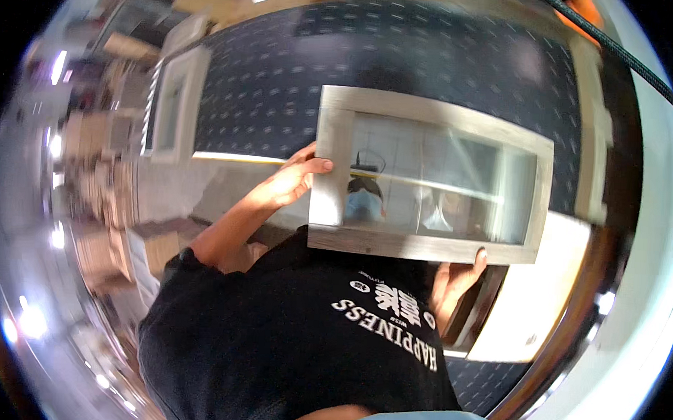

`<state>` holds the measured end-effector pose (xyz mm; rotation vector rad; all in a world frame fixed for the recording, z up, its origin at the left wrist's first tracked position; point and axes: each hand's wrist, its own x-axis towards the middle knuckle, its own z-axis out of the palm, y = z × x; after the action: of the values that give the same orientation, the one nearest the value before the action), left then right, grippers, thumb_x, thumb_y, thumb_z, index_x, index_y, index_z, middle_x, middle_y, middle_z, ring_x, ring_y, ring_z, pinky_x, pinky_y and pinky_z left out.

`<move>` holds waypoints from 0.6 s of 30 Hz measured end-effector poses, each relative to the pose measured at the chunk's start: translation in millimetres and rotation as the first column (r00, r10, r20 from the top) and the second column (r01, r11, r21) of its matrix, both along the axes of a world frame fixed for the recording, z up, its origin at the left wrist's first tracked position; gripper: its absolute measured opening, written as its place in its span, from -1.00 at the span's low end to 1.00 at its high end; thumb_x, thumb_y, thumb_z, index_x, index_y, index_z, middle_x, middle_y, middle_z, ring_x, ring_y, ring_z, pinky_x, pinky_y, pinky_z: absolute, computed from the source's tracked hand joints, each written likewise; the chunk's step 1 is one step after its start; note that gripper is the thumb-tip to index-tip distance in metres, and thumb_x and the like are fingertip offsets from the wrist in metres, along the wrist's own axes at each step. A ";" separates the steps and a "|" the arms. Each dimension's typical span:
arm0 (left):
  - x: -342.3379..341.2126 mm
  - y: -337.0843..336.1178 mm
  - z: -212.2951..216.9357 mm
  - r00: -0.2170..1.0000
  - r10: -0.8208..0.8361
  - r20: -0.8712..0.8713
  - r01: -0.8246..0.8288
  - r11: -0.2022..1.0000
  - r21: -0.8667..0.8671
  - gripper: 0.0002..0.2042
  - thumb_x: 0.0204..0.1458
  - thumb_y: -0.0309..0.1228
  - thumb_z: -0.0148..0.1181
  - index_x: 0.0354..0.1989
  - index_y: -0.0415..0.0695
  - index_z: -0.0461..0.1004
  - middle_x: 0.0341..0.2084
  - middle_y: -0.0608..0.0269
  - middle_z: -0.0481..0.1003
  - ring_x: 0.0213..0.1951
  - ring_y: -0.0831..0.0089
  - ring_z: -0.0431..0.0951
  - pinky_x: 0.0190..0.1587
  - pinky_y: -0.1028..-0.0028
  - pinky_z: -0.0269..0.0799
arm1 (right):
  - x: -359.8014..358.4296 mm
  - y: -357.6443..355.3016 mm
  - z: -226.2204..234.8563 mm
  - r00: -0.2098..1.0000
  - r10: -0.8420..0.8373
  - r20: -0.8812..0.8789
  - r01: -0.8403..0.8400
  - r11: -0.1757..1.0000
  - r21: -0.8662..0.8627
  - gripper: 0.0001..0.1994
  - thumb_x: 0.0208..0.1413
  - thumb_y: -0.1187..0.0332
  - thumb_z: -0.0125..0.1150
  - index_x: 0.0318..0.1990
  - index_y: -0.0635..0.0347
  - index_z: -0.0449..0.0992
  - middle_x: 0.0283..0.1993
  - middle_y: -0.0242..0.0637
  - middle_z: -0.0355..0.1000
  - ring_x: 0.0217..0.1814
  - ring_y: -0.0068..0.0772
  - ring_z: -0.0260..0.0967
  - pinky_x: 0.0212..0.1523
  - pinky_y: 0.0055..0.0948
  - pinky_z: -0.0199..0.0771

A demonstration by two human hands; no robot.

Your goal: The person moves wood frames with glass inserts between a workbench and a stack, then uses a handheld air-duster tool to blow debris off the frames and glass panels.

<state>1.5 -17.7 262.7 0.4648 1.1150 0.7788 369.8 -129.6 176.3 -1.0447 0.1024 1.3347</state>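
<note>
Up in front of my chest is a cabinet door (417, 246) with a pale greyish wood-grain frame and a glass pane, which reflects blurred shapes and light streaks. My left hand (291, 182) grips the left side of the frame, thumb on the face and fingers behind it, mostly hidden. Along the lower edge, toward the right corner, my right hand (457, 284) holds the frame with its thumb showing on the front; the other fingers are largely out of sight beneath it. Behind the door lies a worktop (259, 94) covered in dark material with short light dashes.
A pale framed door (180, 105) rests at the worktop's left end. Pale frame pieces (593, 146) line its right side. Near my right side is a cream panel (547, 287). Stacked boards (112, 193) stand far left, blurred. A black cord (621, 56) crosses the upper right.
</note>
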 end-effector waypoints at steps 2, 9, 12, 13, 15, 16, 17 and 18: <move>21.6 -50.7 21.6 0.996 0.054 -0.070 -0.053 0.998 0.020 -0.37 0.16 -0.39 0.30 0.38 -0.27 0.20 0.09 0.09 0.49 0.11 0.36 0.55 0.17 0.36 0.53 | 39.7 -13.3 6.4 0.994 0.101 -0.037 -0.101 0.995 0.010 -0.27 0.15 -0.04 0.33 0.40 0.11 0.30 0.37 -0.21 0.36 0.43 -0.14 0.27 0.48 -0.08 0.21; -111.9 -149.1 45.8 0.919 0.387 -0.075 -0.375 0.917 0.136 -0.28 0.10 -0.18 0.36 0.36 -0.28 0.23 0.13 0.08 0.45 0.20 0.25 0.44 0.30 0.25 0.32 | -90.0 36.9 61.8 0.917 0.399 0.011 -0.399 0.916 0.040 -0.39 0.14 -0.01 0.38 0.25 0.07 0.38 0.17 -0.33 0.46 0.25 -0.21 0.39 0.28 -0.08 0.41; -187.5 -189.1 29.3 0.803 0.584 -0.120 -0.574 0.811 0.109 -0.29 0.07 -0.14 0.34 0.34 -0.25 0.26 0.13 0.02 0.46 0.17 0.18 0.48 0.26 0.15 0.38 | -187.7 77.4 59.2 0.858 0.509 0.069 -0.513 0.856 0.063 -0.39 0.13 0.04 0.38 0.27 0.09 0.36 0.18 -0.32 0.43 0.28 -0.21 0.35 0.33 -0.07 0.33; -205.6 -207.1 20.1 0.751 0.643 -0.152 -0.636 0.766 0.098 -0.25 0.03 -0.10 0.36 0.34 -0.25 0.25 0.13 -0.02 0.46 0.18 0.14 0.48 0.26 0.11 0.38 | -220.7 89.0 69.8 0.824 0.561 0.074 -0.566 0.822 0.064 -0.38 0.14 0.08 0.38 0.29 0.11 0.33 0.17 -0.29 0.42 0.28 -0.21 0.34 0.37 -0.06 0.29; -281.5 -221.6 14.4 0.688 0.721 -0.085 -0.723 0.690 -0.002 -0.20 0.02 -0.07 0.39 0.36 -0.27 0.22 0.15 0.02 0.44 0.20 0.13 0.43 0.28 0.12 0.35 | -318.0 118.9 79.6 0.774 0.629 0.077 -0.634 0.767 0.103 -0.36 0.14 0.13 0.39 0.31 0.16 0.30 0.19 -0.24 0.41 0.29 -0.21 0.33 0.38 -0.09 0.28; -303.6 -225.2 12.2 0.657 0.753 -0.025 -0.753 0.658 0.017 -0.22 0.03 -0.06 0.37 0.34 -0.27 0.24 0.14 0.02 0.45 0.19 0.12 0.45 0.27 0.12 0.36 | -352.2 137.4 69.6 0.720 0.690 0.073 -0.694 0.710 0.123 -0.38 0.16 0.15 0.38 0.30 0.16 0.31 0.19 -0.26 0.41 0.29 -0.21 0.34 0.37 -0.12 0.31; -320.8 -229.5 12.9 0.627 0.779 0.024 -0.779 0.626 0.043 -0.25 0.04 -0.05 0.35 0.32 -0.27 0.27 0.12 0.02 0.46 0.17 0.11 0.46 0.25 0.11 0.38 | -390.3 150.7 67.7 0.699 0.710 0.083 -0.711 0.678 0.184 -0.40 0.16 0.15 0.39 0.28 0.16 0.33 0.19 -0.27 0.41 0.27 -0.24 0.36 0.32 -0.15 0.36; -346.9 -234.6 19.8 0.601 0.797 0.063 -0.799 0.598 0.062 -0.27 0.06 -0.03 0.33 0.30 -0.26 0.30 0.10 0.03 0.47 0.16 0.11 0.47 0.23 0.10 0.40 | -433.8 164.1 70.7 0.650 0.757 0.069 -0.756 0.635 0.156 -0.49 0.18 0.19 0.38 0.20 0.15 0.36 0.09 -0.32 0.44 0.14 -0.36 0.42 0.07 -0.29 0.51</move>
<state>-345.5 -252.3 282.5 -0.0270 1.2657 1.6346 -64.0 34.6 247.1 -0.9640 -0.5131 2.0698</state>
